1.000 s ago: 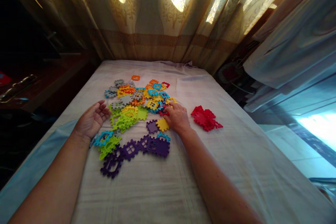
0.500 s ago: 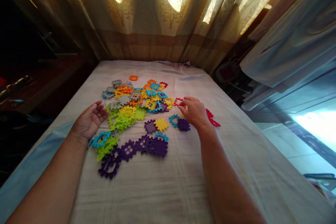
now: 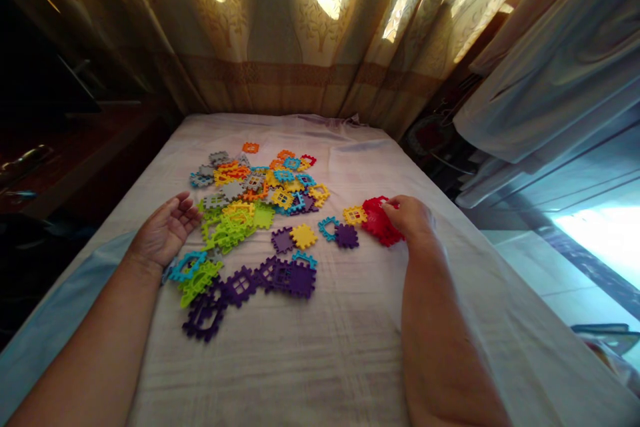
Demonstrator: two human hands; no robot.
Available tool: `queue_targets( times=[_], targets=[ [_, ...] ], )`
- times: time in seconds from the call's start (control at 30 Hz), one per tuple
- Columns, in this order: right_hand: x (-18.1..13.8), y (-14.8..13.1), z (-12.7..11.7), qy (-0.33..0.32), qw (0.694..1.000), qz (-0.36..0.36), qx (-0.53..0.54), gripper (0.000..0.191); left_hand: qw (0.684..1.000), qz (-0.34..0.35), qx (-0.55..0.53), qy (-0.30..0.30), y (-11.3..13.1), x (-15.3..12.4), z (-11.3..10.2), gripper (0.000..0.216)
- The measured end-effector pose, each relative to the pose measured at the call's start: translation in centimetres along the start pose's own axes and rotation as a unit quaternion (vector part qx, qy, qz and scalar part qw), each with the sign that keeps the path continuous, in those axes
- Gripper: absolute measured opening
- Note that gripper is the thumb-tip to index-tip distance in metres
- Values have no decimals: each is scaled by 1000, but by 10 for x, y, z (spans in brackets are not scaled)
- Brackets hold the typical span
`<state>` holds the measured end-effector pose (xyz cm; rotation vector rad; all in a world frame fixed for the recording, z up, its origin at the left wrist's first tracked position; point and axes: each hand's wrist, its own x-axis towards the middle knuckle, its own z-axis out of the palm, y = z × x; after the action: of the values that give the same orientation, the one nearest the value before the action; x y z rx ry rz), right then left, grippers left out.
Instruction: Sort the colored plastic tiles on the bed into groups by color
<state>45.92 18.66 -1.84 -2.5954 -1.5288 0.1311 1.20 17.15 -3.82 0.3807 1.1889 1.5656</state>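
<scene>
Right hand: is being held at the red pieces, on the right of the sheet; whether one is being gripped cannot be told.
Left hand: is being held unclenched, palm inward, nothing being grasped, just left of the lime-green pieces.
Purple pieces: are being seen in a row, nearest on the sheet.

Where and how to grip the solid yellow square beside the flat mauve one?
Probably the toothed right edge of the yellow square, from the right: it lies flat, its left side adjoins the mauve square, and its right side is free.
</scene>
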Motion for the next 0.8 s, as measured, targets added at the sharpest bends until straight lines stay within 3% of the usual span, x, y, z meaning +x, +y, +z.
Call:
queue_targets(
  times=[0.17, 0.3, 0.43, 0.53, 0.63, 0.8],
  targets=[
    [-5, -7, -3, -13, 1000, -24, -1, 32, 1000, -4, 1, -4, 1, 1, -1, 27],
    [-18, -30, -1, -3, 987, -159, 7, 31, 1000, -5, 4, -3, 1, 0, 0, 27],
    [-34, -57, 14, -48, 950, -308, 13, 33, 1000, -2, 2, 0, 2, -1, 0, 25],
    [-39, -68, 31, -62, 926, -372, 7, 29, 1000, -2, -2, -3, 1, 0, -1, 25],
    [-40, -74, 48, -46, 923, -382, 23, 26, 1000, 1, 0, -8, 0, 2, -4, 21],
    [-43, -82, 67, 15, 938, -331, 106, 23, 1000, 6, 8, -19, -3, 6, -9, 12]
  ],
)
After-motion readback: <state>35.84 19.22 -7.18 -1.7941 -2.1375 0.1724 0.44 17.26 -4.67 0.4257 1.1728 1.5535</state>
